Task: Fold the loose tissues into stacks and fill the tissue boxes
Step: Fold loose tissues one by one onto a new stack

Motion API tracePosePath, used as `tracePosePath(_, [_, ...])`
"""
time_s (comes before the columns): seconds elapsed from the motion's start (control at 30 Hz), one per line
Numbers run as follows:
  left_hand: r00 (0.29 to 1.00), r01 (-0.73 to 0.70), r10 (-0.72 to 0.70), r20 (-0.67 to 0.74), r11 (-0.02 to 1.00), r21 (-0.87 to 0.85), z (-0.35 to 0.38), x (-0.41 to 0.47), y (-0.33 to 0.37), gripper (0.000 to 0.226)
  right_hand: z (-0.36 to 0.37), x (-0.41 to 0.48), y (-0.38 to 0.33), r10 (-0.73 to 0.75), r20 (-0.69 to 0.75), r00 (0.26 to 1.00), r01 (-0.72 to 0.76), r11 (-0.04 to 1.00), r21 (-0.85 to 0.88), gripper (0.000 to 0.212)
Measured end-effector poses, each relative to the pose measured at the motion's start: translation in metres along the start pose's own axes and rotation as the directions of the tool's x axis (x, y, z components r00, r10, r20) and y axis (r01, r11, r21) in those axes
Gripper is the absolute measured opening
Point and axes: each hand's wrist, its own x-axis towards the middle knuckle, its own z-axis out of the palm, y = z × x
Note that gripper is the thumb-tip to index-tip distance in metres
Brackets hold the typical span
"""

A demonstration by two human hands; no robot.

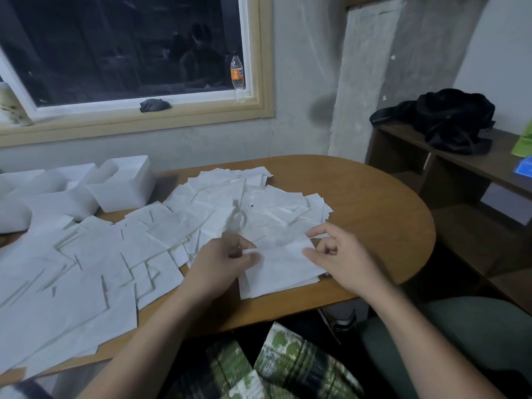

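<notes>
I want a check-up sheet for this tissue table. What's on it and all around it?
Surface: wooden table, rounded end, mostly covered.
Job's things: loose tissues spread out; small stack at the near edge; white tissue boxes back left.
Clutter: orange-labelled bottle and dark cloth on the windowsill.
Hands: left hand pinches the top tissue; right hand touches its edge, grip unclear.
Cables: nothing seen.
Surroundings: dark window; black fabric bundle on a brown shelf.
</notes>
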Motion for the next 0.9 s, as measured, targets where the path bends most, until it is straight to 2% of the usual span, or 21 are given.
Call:
tracePosePath(0.17, [0.997, -0.047, 0.057, -0.053, 0.982, 0.181, 0.001, 0.004, -0.006, 0.009, 0.003, 0.0, -0.001, -0.008, 0.031, 0.999, 0.012, 0.993, -0.121, 0.025])
tracePosePath(0.27, [0.993, -0.075, 0.095, -0.077, 0.971, 0.228, 0.003, 0.004, -0.008, 0.007, 0.005, -0.003, -0.005, -0.023, 0.043, 0.999, 0.031, 0.98, -0.195, 0.027])
tracePosePath(0.43, [0.986, -0.119, 0.146, -0.083, 0.955, 0.271, 0.004, 0.001, -0.013, 0.009, 0.005, -0.004, -0.009, -0.011, 0.07, 0.998, 0.026, 0.975, -0.219, 0.034])
tracePosePath(0.6, [0.976, -0.142, 0.185, -0.117, 0.942, 0.304, 0.008, -0.002, -0.018, 0.018, 0.002, 0.0, 0.001, -0.058, -0.05, 0.997, 0.042, 0.961, -0.275, 0.018])
tracePosePath(0.67, [0.971, -0.147, 0.196, -0.136, 0.941, 0.303, 0.009, -0.002, -0.018, 0.023, 0.0, 0.007, 0.011, -0.11, -0.099, 0.989, 0.061, 0.911, -0.407, 0.014])
tracePosePath(0.77, [0.966, -0.153, 0.209, -0.155, 0.938, 0.311, 0.009, -0.003, -0.018, 0.023, 0.001, 0.021, 0.021, -0.194, -0.108, 0.975, 0.079, 0.757, -0.648, 0.012])
tracePosePath(0.9, [0.966, -0.158, 0.211, -0.147, 0.938, 0.308, 0.009, -0.004, -0.018, 0.019, 0.0, 0.034, 0.025, -0.208, -0.098, 0.973, 0.065, 0.659, -0.749, 0.003])
